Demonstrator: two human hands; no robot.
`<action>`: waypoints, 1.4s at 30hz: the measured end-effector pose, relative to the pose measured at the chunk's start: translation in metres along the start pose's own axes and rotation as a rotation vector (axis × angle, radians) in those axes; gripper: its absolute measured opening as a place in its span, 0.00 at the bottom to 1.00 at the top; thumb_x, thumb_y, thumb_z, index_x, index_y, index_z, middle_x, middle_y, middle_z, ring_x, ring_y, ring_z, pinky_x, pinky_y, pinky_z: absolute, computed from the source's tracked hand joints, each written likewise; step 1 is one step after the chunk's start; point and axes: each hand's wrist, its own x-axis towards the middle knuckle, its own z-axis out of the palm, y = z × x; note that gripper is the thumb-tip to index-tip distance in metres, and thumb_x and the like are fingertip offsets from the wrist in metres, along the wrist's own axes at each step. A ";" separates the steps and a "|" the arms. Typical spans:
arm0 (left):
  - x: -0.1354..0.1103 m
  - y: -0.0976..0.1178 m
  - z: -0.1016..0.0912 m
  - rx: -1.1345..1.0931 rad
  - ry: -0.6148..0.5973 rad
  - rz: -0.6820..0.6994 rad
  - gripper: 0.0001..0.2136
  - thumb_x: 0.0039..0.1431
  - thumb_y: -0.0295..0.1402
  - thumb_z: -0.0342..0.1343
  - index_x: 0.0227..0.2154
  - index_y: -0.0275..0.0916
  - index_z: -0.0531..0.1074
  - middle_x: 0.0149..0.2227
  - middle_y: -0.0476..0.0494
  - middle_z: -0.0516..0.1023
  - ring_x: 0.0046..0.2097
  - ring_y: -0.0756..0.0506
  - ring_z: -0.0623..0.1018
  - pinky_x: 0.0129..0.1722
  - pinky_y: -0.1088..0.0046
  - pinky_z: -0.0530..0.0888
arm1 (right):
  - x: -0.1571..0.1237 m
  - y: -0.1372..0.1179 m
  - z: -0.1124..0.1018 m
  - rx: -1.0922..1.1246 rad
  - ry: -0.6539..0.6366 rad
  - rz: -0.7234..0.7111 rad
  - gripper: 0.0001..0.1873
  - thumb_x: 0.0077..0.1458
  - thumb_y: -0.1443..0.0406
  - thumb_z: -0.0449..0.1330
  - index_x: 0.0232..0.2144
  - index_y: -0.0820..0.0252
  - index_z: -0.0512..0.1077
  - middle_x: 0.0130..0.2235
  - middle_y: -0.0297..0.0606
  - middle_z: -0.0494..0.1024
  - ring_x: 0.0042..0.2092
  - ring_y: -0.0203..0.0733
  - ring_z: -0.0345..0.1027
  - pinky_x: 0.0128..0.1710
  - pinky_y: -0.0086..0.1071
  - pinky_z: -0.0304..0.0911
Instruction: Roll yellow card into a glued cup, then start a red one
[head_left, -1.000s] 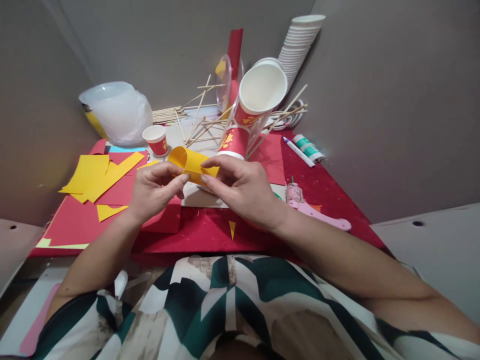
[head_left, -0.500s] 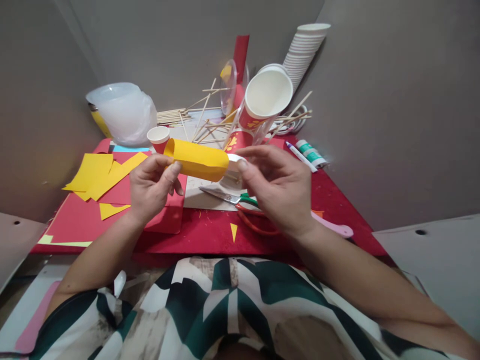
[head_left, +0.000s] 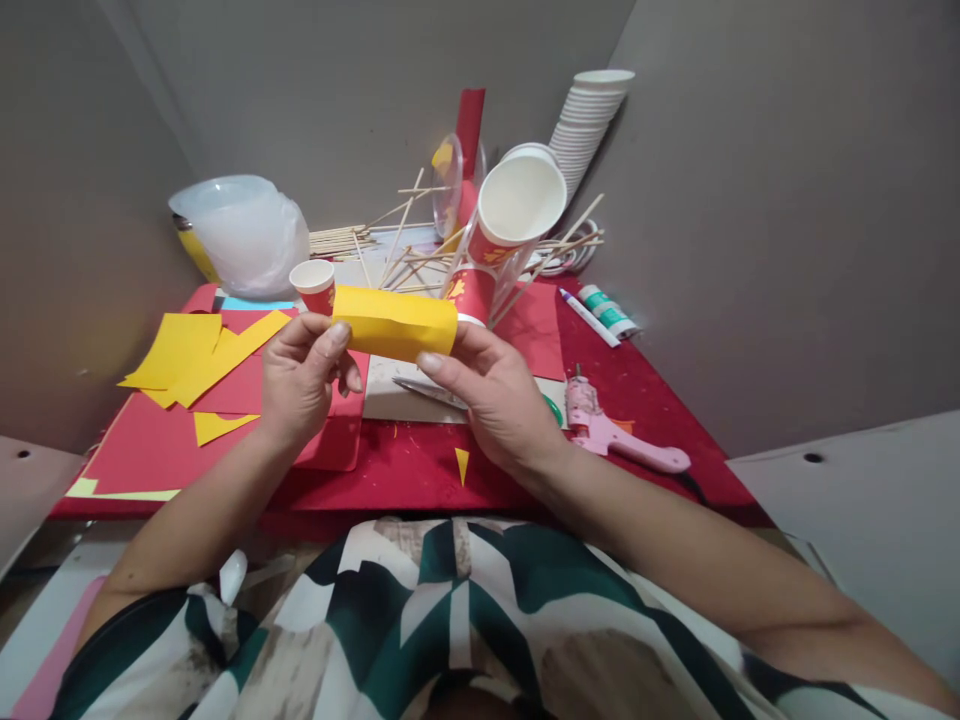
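A curled piece of yellow paper (head_left: 394, 322), bent into a tube-like shape, is held up level above the table. My left hand (head_left: 300, 372) pinches its left end between thumb and fingers. At its right end, my right hand (head_left: 501, 395) grips the paper, thumb at the lower edge and fingers behind. Scissors (head_left: 427, 390) lie below, mostly covered by my right hand. Just behind the left end stands a small red paper cup (head_left: 319, 293) with a white rim.
Yellow paper pieces (head_left: 180, 350) lie on red sheets at left. Behind are a plastic jug (head_left: 236, 225), wooden sticks (head_left: 341, 241), a red-and-white cup structure (head_left: 474, 290) and stacked white cups (head_left: 589, 125). A pink glue gun (head_left: 630, 440) and a marker (head_left: 592, 318) lie at right.
My right hand has moved left and now grips the yellow paper's right end. The paper's near side has turned more toward me. The glue gun has come into fuller view.
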 end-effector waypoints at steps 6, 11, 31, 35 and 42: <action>-0.005 -0.002 -0.001 0.030 -0.072 0.007 0.16 0.49 0.41 0.69 0.24 0.39 0.67 0.14 0.57 0.70 0.14 0.52 0.73 0.12 0.82 0.66 | 0.006 0.004 0.011 0.132 0.081 0.014 0.15 0.45 0.61 0.70 0.38 0.54 0.77 0.45 0.35 0.82 0.50 0.44 0.75 0.53 0.39 0.69; -0.009 -0.003 0.000 -0.005 -0.132 -0.014 0.13 0.51 0.37 0.68 0.24 0.38 0.69 0.14 0.56 0.72 0.15 0.51 0.74 0.13 0.82 0.66 | 0.005 0.001 0.012 0.237 0.112 0.087 0.17 0.41 0.63 0.72 0.37 0.53 0.78 0.42 0.31 0.83 0.46 0.41 0.75 0.49 0.36 0.69; -0.013 0.003 0.001 0.089 -0.166 -0.072 0.14 0.51 0.39 0.67 0.23 0.38 0.68 0.14 0.55 0.71 0.15 0.52 0.74 0.13 0.83 0.65 | 0.001 0.005 0.007 0.288 0.083 0.059 0.12 0.44 0.64 0.72 0.34 0.56 0.81 0.37 0.31 0.83 0.42 0.40 0.76 0.51 0.36 0.68; -0.009 0.008 -0.002 0.118 -0.275 -0.197 0.15 0.50 0.39 0.68 0.22 0.37 0.69 0.14 0.54 0.72 0.15 0.52 0.74 0.13 0.82 0.64 | 0.002 0.008 0.006 0.307 0.120 0.077 0.13 0.42 0.64 0.72 0.34 0.57 0.81 0.35 0.31 0.83 0.39 0.40 0.76 0.48 0.35 0.69; -0.004 0.012 -0.006 0.155 -0.378 -0.266 0.15 0.49 0.41 0.68 0.24 0.37 0.71 0.14 0.51 0.74 0.16 0.50 0.75 0.15 0.81 0.67 | 0.001 0.005 0.005 0.308 0.140 0.130 0.13 0.39 0.64 0.73 0.32 0.59 0.80 0.34 0.32 0.83 0.37 0.39 0.75 0.47 0.34 0.69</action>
